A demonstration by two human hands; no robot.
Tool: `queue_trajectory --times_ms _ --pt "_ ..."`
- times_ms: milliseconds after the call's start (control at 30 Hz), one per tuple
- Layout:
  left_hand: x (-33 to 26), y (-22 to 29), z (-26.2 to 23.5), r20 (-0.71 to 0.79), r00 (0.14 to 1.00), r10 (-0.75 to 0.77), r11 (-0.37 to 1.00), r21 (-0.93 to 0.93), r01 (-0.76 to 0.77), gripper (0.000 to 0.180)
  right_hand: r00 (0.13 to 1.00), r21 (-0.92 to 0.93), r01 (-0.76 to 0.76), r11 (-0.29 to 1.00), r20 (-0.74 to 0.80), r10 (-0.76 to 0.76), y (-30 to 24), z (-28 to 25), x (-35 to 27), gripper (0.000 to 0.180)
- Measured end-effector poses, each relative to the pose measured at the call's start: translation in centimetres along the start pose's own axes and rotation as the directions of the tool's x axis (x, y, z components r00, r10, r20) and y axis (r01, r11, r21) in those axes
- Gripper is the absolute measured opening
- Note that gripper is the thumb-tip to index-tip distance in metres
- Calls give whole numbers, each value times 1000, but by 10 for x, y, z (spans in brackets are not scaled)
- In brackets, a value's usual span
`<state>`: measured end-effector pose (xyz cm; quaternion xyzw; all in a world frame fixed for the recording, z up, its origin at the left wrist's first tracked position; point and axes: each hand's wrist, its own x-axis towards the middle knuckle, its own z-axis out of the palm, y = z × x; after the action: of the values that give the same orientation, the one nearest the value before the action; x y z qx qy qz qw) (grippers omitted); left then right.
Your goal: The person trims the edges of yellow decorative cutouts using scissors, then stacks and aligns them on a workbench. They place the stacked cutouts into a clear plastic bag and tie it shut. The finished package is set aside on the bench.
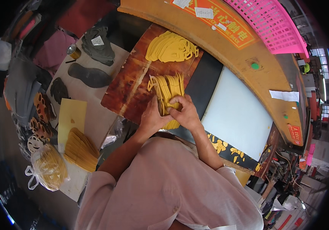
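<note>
The person's two hands close on one stack of thin yellow pieces (175,87). The left hand (152,118) lies along the stack's left side, one finger pointing up against it; the rest of its fingers are partly hidden, so how close together they are cannot be told. The right hand (188,114) comes from the other side with its fingers curled and its thumb bent inward, pressing on the near face. The stack is between the two hands: its fanned upper part rises beyond the fingertips, and a short lower end shows below them. Its pieces sit too tightly to count, and whether it rests on the brown board (123,90) beneath cannot be told.

One more yellow pile (168,46) lies on the board, beyond the hands and well apart from them. A third yellow stack (81,150) lies on the bench (105,100) to the left, touching one yellow card (72,115); just beside it is one clear bag (50,167) with yellow contents. Farther up the bench are one dark shoe sole (89,75), one can (73,51) and one dark grey pile (97,46). To the right are one white sheet (237,113), many yellow scraps (220,146) along its near edge, and one pink basket (275,28).
</note>
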<state>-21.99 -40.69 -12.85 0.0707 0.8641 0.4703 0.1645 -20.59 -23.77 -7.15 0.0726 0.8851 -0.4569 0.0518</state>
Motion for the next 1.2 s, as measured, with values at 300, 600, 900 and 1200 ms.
queue_trajectory --times_ms 300,600,900,1200 --pt "-2 -4 9 -82 983 164 980 -105 -172 112 998 119 -54 991 -5 55 -2 16 -6 39" --pt "-11 12 7 -93 995 -32 995 -95 23 115 978 723 -193 663 88 189 33 23 -19 56" --pt "-11 54 8 -146 984 -106 975 -209 74 86 999 638 -49 769 48 24 24 31 -19 84" --pt "-17 105 19 -109 983 148 936 -305 -175 95 972 441 211 872 -192 -138 5 -42 -59 86"
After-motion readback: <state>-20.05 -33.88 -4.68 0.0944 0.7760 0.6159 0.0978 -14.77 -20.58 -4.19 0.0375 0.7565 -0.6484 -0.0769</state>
